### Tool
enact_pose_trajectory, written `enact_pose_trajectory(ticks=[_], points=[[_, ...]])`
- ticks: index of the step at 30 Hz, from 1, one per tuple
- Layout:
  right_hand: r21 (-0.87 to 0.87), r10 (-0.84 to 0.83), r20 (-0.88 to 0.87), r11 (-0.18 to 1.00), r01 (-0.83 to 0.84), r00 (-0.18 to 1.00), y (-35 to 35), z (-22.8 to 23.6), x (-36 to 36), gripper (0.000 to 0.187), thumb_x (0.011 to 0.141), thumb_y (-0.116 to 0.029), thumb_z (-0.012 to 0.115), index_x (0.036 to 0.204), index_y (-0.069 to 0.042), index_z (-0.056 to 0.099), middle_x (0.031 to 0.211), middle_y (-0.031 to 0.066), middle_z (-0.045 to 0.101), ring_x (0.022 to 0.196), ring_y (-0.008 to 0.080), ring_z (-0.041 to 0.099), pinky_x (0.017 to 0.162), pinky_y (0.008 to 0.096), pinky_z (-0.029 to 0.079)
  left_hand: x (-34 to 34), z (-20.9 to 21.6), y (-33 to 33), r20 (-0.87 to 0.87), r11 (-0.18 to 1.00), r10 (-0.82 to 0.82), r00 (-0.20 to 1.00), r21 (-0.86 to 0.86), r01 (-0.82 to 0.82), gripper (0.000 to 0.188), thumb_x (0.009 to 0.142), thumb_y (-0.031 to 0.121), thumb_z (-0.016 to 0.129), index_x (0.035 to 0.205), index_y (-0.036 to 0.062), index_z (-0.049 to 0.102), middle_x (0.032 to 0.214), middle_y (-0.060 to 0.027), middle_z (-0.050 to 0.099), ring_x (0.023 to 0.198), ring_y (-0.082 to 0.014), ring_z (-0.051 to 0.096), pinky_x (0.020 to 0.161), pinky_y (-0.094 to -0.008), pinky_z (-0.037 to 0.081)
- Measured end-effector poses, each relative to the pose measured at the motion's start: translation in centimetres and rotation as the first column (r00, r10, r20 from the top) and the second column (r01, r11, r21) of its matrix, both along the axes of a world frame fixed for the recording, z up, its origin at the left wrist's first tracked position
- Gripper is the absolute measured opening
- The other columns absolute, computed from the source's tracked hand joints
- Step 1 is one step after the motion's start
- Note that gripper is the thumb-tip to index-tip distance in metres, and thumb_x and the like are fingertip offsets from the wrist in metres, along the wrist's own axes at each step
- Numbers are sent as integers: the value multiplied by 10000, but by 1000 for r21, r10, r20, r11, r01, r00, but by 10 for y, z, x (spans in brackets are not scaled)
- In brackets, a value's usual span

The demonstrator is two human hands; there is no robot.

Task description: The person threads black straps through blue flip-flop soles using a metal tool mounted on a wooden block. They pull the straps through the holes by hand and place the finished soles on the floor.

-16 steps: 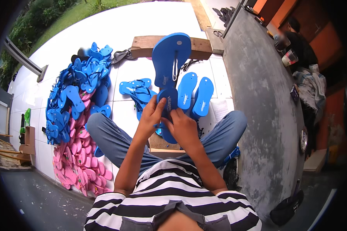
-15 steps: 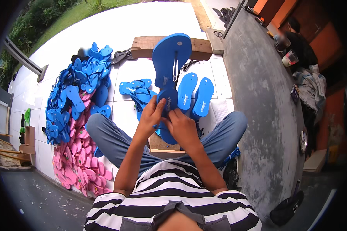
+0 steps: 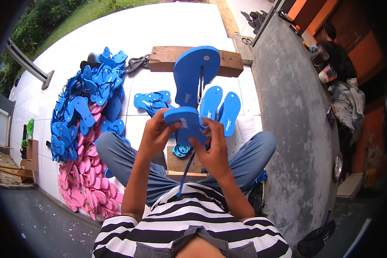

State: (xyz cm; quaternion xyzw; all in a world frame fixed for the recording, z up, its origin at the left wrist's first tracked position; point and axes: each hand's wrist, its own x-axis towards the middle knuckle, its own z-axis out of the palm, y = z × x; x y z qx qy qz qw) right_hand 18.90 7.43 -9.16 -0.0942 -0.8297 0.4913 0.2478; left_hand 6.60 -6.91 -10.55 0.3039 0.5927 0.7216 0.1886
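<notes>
A blue flip-flop is held over my lap, between my crossed legs. My left hand grips its rounded end with thumb and fingers. My right hand is closed around the right edge of the same flip-flop, thumb against its face. A thin blue strap dangles below it toward my shirt. Just beyond my hands stands a larger-looking blue sole, with a pale metal loop in front of it. What supports that sole is partly hidden.
Two blue soles stand right of centre, a strapped blue pair left. Blue flip-flops and pink ones pile up at the left. A wooden beam lies behind. Another person sits at the far right.
The flip-flop in my hands has tilted, its rounded end turning left. My right hand has shifted right and up its edge. A blue strap now hangs below.
</notes>
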Motion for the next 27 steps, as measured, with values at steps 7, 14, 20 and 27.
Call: enact_pose_trajectory(ticks=[7, 14, 20, 27], points=[[227, 11, -324, 972, 66, 946, 27, 21, -27, 438, 745, 106, 717, 1155, -45, 682, 1105, 110, 632, 935, 256, 659, 787, 333, 564, 1, 25, 31, -590, 981, 107, 801, 195, 13, 586, 694, -35, 786, 1138, 101, 429, 1126, -172, 543, 1026, -284, 570, 884, -383, 479], [-289, -149, -491, 957, 1, 858, 14, 14, -42, 276, 777, 103, 724, 1012, -10, 632, 1095, 151, 681, 1016, 269, 692, 853, 357, 569, -21, 32, 48, -653, 946, 225, 723, 326, 0, 562, 693, -12, 792, 1085, 109, 407, 1009, -140, 533, 924, -241, 567, 798, -356, 468], [-153, -107, -461, 987, 40, 881, 22, 18, -46, 254, 765, 50, 778, 944, -22, 613, 999, 157, 715, 978, 276, 706, 852, 366, 570, -17, 41, 55, -440, 935, 278, 854, 328, -136, 452, 816, 96, 767, 1095, 71, 412, 984, -134, 524, 886, -221, 554, 820, -365, 487], [-85, -237, -361, 971, 221, 902, 29, 20, -61, 215, 750, -27, 811, 863, -28, 629, 849, 108, 661, 798, 239, 660, 716, 337, 519, -18, 65, 62, -646, 879, 404, 648, 78, -470, 533, 811, 129, 788, 1238, 46, 482, 1316, -171, 422, 1186, -275, 466, 929, -374, 453]])
